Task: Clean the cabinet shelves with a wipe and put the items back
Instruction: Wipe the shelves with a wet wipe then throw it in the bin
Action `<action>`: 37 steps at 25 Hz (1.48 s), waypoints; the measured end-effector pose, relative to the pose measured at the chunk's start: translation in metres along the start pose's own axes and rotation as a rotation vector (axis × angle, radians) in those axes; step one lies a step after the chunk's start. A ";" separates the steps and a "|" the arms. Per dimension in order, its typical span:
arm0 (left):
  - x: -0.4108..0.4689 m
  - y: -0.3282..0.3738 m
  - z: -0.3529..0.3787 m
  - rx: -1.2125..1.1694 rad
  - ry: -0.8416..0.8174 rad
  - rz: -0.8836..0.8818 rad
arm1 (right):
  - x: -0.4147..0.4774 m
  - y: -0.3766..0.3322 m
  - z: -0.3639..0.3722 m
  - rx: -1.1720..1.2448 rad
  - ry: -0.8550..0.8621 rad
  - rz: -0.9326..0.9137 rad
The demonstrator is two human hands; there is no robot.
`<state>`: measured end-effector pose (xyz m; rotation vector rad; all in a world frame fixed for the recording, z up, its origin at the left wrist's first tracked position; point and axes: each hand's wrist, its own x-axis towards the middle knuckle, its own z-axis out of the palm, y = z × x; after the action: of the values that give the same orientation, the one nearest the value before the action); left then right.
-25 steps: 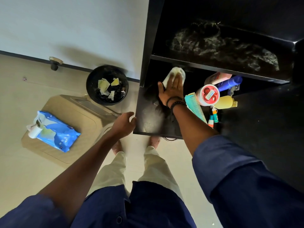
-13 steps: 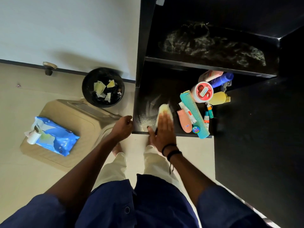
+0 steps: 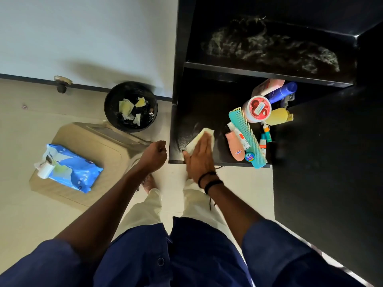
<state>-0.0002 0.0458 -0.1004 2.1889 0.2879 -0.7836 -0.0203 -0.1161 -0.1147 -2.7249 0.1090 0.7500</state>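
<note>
Looking down at the lower shelf, the free room was all on its left half, between the cabinet's side panel and the toiletries bunched up on the right. The comb poked out a bit past the front edge, with a pink tube and a little round tin just beside it. A red-lidded jar, a yellow bottle and a blue bottle sat further back.

The right hand was flat, fingers straight and together, pressing the wipe onto the shelf near the front edge, wrist hanging past it. The wipe stuck out ahead of the fingertips and off to the left, with a bare strip between it and the tube. The left hand was curled into a fist holding nothing, just off the shelf's front left corner, apart from the wipe.

The upper shelf had smeary streaks. On the floor to the left were a black bin with crumpled wipes inside and a blue wipe pack.
</note>
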 end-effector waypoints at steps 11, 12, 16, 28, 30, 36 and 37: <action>-0.010 -0.016 0.007 -0.055 -0.023 -0.004 | -0.036 0.017 0.038 -0.215 -0.018 -0.275; -0.010 -0.017 0.007 -0.047 -0.034 -0.004 | -0.041 0.032 0.035 -0.198 -0.005 -0.220; -0.006 -0.017 0.010 -0.032 -0.060 -0.003 | -0.003 0.044 0.011 -0.169 0.097 0.006; 0.004 -0.024 0.011 -0.126 -0.077 0.013 | -0.025 0.037 0.023 -0.186 0.119 -0.114; 0.003 -0.026 0.012 -0.155 -0.076 -0.001 | 0.016 0.004 0.014 -0.318 0.042 -0.433; -0.009 -0.043 -0.002 -0.194 -0.016 -0.073 | 0.068 -0.040 0.006 -0.267 0.068 -0.331; -0.011 -0.044 -0.003 -0.208 0.006 -0.089 | 0.048 -0.035 0.018 -0.309 0.064 -0.379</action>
<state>-0.0265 0.0777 -0.1187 1.9945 0.4515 -0.7607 0.0179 -0.0768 -0.1438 -2.9233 -0.5373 0.6084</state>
